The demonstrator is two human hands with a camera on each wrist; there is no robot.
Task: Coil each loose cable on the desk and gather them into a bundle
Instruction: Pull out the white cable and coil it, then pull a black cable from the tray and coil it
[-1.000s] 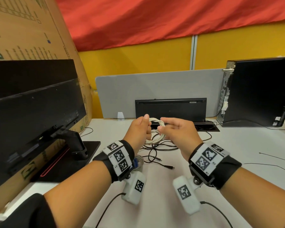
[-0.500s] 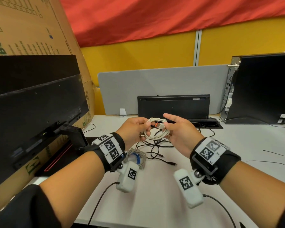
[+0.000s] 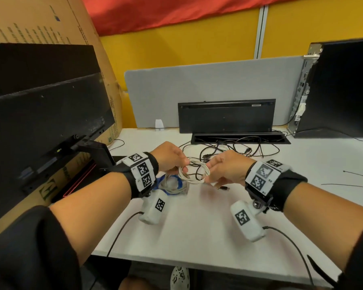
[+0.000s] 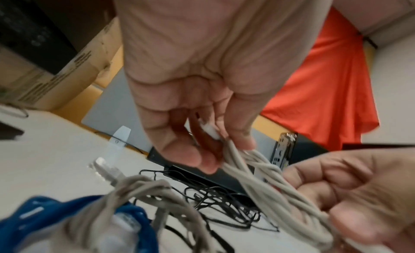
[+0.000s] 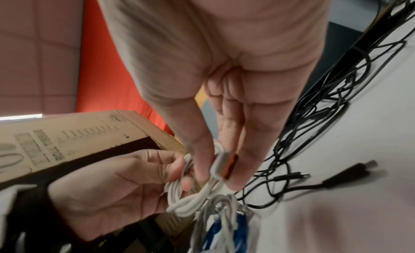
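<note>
A coiled white cable (image 3: 194, 171) hangs between both hands just above the desk. My left hand (image 3: 172, 156) pinches its left side (image 4: 238, 159). My right hand (image 3: 218, 167) pinches the right side, thumb and fingers closed on the white plug with an orange tip (image 5: 224, 165). Below my left wrist a blue cable (image 3: 172, 181) and a grey cable (image 3: 177, 190) lie coiled together on the desk (image 4: 74, 216). Behind the hands sprawls a tangle of loose black cables (image 3: 228, 149), one with a USB plug (image 5: 350, 171).
A black monitor (image 3: 44, 122) on its stand fills the left, with a cardboard box (image 3: 40, 21) behind. An open cable hatch (image 3: 226, 118) sits at the desk's back, a PC tower (image 3: 340, 88) at the right. Two thin black wires (image 3: 356, 181) lie right.
Both hands have come down and nearer with the white coil, from in front of the hatch to just above the desk beside the blue and grey coils.
</note>
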